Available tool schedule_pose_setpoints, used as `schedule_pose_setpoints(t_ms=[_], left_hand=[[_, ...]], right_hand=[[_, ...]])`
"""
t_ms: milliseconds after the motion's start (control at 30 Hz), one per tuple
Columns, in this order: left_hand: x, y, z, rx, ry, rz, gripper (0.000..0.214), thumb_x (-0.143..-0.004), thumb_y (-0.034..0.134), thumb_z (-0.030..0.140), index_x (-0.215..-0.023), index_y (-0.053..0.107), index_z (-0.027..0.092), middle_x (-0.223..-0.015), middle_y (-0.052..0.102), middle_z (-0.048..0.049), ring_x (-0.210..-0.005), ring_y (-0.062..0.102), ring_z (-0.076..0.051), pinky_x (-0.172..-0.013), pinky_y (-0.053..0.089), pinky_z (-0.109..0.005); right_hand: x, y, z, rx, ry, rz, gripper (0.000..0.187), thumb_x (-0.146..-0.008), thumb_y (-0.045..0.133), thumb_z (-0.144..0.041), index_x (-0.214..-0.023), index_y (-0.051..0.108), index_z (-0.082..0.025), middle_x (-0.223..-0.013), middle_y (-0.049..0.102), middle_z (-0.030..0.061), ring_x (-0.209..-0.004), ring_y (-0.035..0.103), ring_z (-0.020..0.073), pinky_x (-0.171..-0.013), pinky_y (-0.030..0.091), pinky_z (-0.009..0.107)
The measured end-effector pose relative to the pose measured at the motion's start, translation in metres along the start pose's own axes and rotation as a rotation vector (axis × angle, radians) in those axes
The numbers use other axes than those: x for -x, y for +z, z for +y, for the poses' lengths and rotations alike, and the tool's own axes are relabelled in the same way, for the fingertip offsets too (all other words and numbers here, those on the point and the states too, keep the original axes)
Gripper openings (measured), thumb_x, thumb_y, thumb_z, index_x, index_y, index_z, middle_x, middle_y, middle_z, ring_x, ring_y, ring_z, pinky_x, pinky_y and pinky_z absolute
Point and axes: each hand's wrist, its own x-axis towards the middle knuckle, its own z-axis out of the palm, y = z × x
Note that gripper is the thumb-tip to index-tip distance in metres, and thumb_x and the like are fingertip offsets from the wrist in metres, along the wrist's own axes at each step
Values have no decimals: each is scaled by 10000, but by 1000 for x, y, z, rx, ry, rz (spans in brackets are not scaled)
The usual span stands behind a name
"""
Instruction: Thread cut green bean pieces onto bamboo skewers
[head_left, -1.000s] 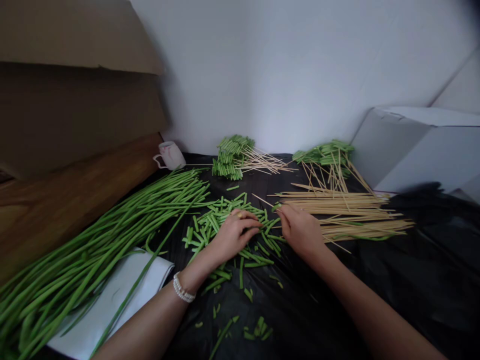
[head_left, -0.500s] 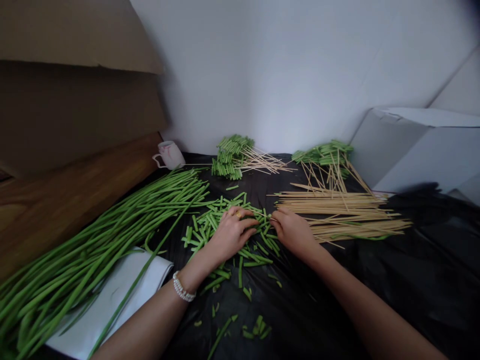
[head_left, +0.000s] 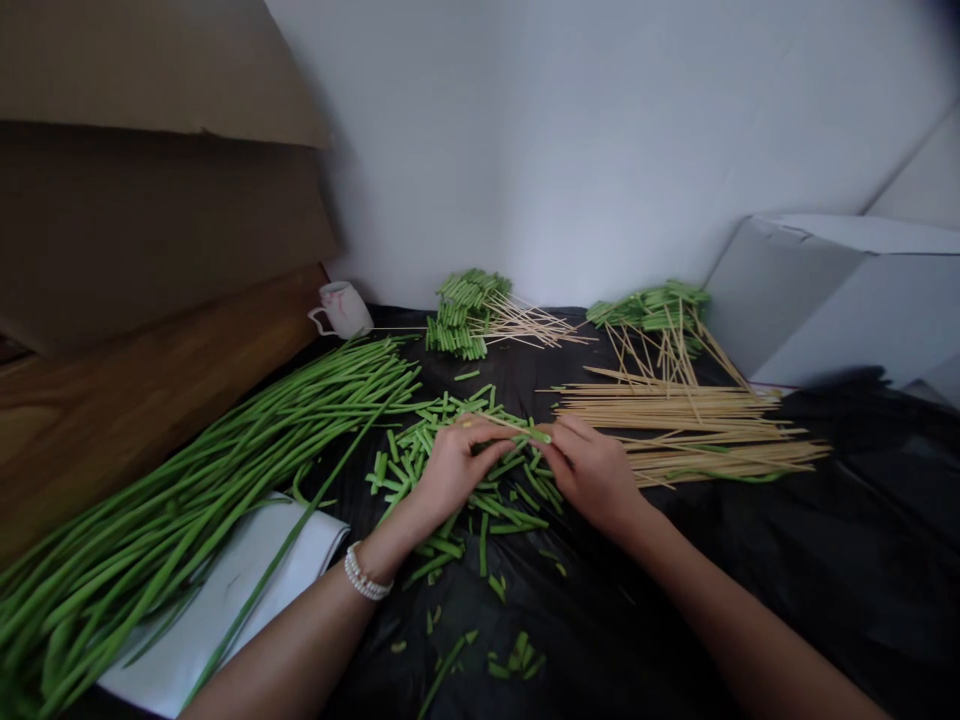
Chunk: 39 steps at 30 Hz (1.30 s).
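My left hand (head_left: 461, 460), with a ring and a white beaded bracelet, is closed in a pinch on a thin wooden skewer (head_left: 501, 424). Facing it, my right hand (head_left: 596, 470) has its fingertips closed at a short cut green stem piece (head_left: 539, 436), which meets the skewer between both hands. How far the skewer goes into the piece is hard to see. Below the hands lies a loose heap of cut green stem pieces (head_left: 409, 455). Loose wooden skewers (head_left: 720, 412) are spread just right of my right hand.
Long green stems (head_left: 225, 480) lie at the left, partly over a folded white sheet (head_left: 292, 550). Two skewered stem piles (head_left: 469, 310) (head_left: 652, 305) rest by the wall. A mug (head_left: 343, 310), cardboard box (head_left: 165, 210) and white box (head_left: 840, 290) stand around the black plastic sheet (head_left: 637, 620).
Both hands have come slightly closer and turned at the fingertips. A green stem piece now shows plainly between them at the skewer, where mostly a thin stick showed before.
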Motion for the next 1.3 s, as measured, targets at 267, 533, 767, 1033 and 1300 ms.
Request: schedule_pose_setpoints(t_ms=[267,533,767,1033,1300], left_hand=[[-12,-13,-5,610,-400,247,329,-649,810,327,-895,694,142,-791,745,-71,-731,668,-151,-741,496,-265],[-14,-18,-9,910,-507,257,332,-637,825,195,-930,687,118,-807,718,-44,-694,635,-82,-651,497,-180],[-14,-20,-7,987,-569,232,257,-657,810,153,-889,706,119,-786,703,-35,-691,626,-76,-626,504,-162],[-15,-21,-8,1064,-607,240,182,-701,765,108,-879,726,109,-764,695,-42,-682,622,-78,-619,507,-162],[-16,-21,-7,1090,-621,258,178,-680,774,81,-851,729,99,-804,710,-56,-686,630,-80,-608,517,-155]], right_hand=[[-4,-7,4,16,142,93,278,-938,418,-268,-1049,656,-178,-934,672,71,-861,615,167,-767,456,274],[2,-3,-8,124,47,-42,347,-977,345,-270,-1236,566,-204,-886,708,37,-749,638,142,-650,428,249],[1,-6,-14,237,71,-111,268,-951,361,-241,-957,627,-212,-748,652,6,-634,590,131,-536,303,262],[5,-2,-10,275,37,-45,358,-894,413,-161,-1170,620,-256,-880,692,12,-680,604,124,-557,345,252],[6,-2,-10,283,48,-48,375,-893,416,-166,-1194,616,-264,-907,697,17,-690,609,123,-555,350,244]])
